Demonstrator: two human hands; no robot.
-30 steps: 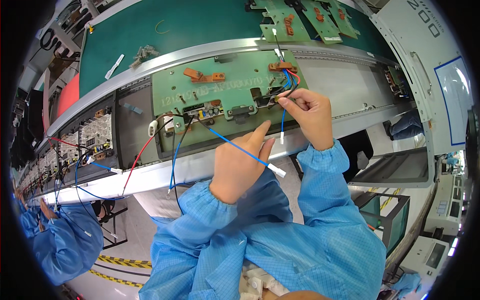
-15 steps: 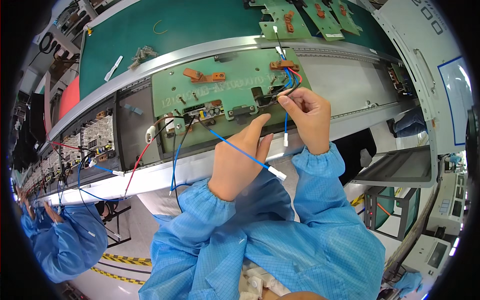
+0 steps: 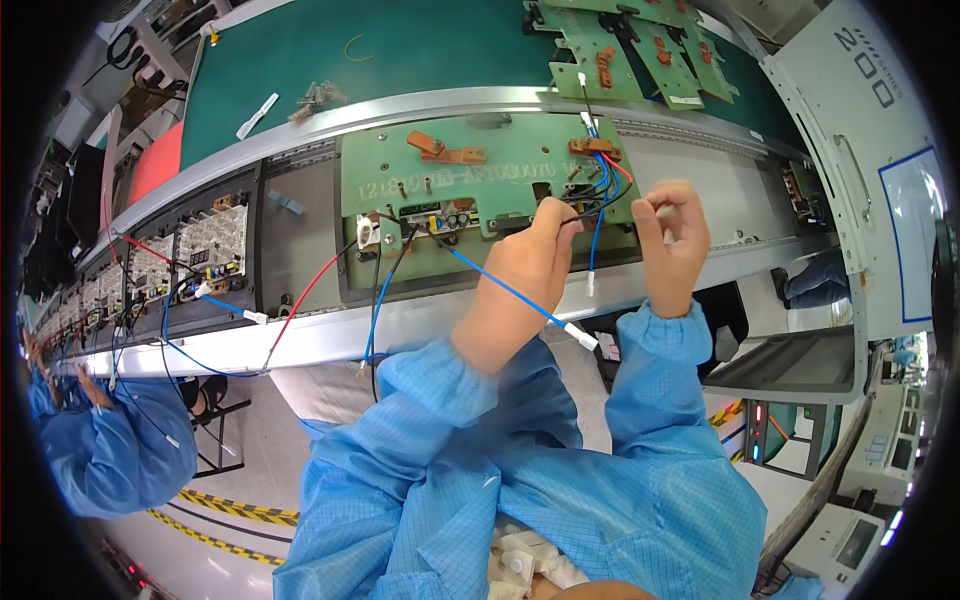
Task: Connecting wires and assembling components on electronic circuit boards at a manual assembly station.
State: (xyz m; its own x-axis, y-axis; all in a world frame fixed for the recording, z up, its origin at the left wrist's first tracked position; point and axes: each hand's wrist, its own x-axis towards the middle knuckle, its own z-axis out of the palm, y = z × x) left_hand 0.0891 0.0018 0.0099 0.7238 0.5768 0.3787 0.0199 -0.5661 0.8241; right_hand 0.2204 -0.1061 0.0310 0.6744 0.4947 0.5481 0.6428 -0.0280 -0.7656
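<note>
A green fixture board with orange-brown clamps lies on the rail; a small circuit board shows in its cut-out. My left hand is at the fixture's front edge, its thumb and finger pinched on a black wire. Right of the fixture, my right hand is raised with fingers loosely curled and apart; no thing shows in it. Blue wires and a red one run through the right clamp. Another blue wire with a white connector crosses over my left hand.
Several circuit boards with wires stand along the rail at left, near a co-worker's blue sleeve. More green fixtures and loose metal pins lie on the green belt. A white machine stands at right.
My left hand has moved up to the right and now pinches the black wire. My right hand has drawn away from the wires to the right. The view has shifted slightly.
</note>
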